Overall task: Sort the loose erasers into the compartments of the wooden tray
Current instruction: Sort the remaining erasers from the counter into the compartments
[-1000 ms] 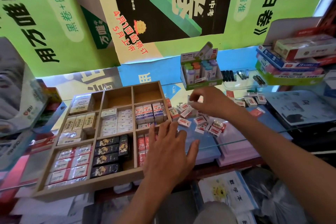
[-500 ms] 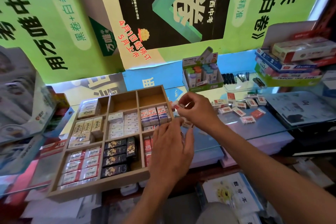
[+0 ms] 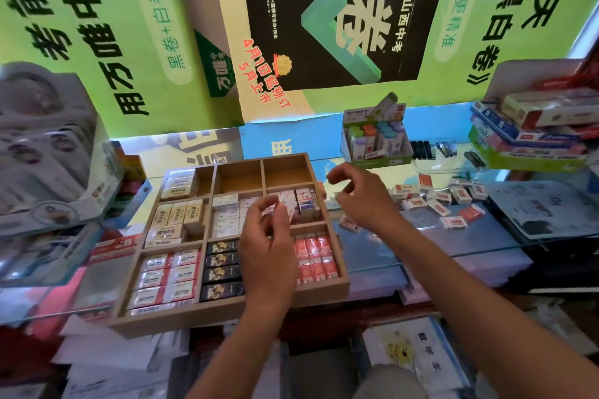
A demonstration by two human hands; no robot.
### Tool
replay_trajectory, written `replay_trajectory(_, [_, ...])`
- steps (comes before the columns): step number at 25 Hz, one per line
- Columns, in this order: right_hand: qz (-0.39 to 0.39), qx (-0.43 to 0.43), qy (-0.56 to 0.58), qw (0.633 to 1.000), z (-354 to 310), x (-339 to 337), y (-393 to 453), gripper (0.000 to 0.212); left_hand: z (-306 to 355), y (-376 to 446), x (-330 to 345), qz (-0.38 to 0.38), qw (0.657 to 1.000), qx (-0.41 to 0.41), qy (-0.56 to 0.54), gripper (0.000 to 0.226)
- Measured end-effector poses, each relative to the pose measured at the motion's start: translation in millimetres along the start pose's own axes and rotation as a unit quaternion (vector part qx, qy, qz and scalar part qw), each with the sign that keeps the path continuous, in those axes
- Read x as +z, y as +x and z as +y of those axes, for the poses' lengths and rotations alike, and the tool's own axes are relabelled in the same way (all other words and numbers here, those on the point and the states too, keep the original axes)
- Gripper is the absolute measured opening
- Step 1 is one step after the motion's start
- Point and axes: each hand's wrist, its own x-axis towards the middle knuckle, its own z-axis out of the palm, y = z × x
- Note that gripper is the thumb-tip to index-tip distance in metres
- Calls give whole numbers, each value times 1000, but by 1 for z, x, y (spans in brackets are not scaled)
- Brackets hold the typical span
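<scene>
The wooden tray (image 3: pixel 227 308) lies on the glass counter, most of its compartments packed with wrapped erasers; two at the back (image 3: pixel 240 175) are bare. My left hand (image 3: pixel 266 246) hovers over the tray's middle and pinches a small white-and-red eraser (image 3: pixel 279 208) at the fingertips, above the compartment of white erasers with red and blue labels. My right hand (image 3: pixel 364 196) floats just beyond the tray's right wall, fingers loosely curled, nothing visible in them. Several loose erasers (image 3: pixel 437 204) are scattered on the glass to the right, one (image 3: pixel 348 223) by my right wrist.
A green display box of correction tapes (image 3: pixel 376 143) stands behind my right hand. Stacked stationery boxes (image 3: pixel 531 136) sit at the far right, black clips (image 3: pixel 421 150) beside them. Plastic-wrapped packs (image 3: pixel 48 155) crowd the left. The glass counter's front edge (image 3: pixel 470 251) runs below the loose erasers.
My right hand carried an eraser from the loose pile to the tray; my left hand rose and now pinches it. The right hand has drawn slightly away, with nothing visible in it.
</scene>
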Motion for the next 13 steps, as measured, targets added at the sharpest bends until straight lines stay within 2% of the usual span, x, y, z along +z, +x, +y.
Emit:
replay_trajectory(1, [-39, -7, -106, 994, 10, 2, 14, 38, -1, 4, -11, -11, 999, 21, 48, 14])
replay_trajectory(3, [-137, -28, -246, 959, 28, 15, 38, 49, -5, 13, -37, -22, 983, 63, 174, 22])
replay_trajectory(5, [-157, -55, -340, 926, 41, 32, 47, 41, -15, 22, -64, -18, 957, 99, 274, 29])
replay_trajectory(6, [-137, -72, -354, 922, 44, 35, 49, 34, -21, 26, -75, -17, 947, 111, 301, 31])
replay_trajectory(9, [-82, -76, -290, 951, 46, 34, 50, 25, -33, 29, -86, -13, 943, 119, 310, 32])
replay_trajectory(13, [-110, -59, -237, 964, 40, 25, 48, 20, -33, 27, -79, 4, 944, 113, 311, 31])
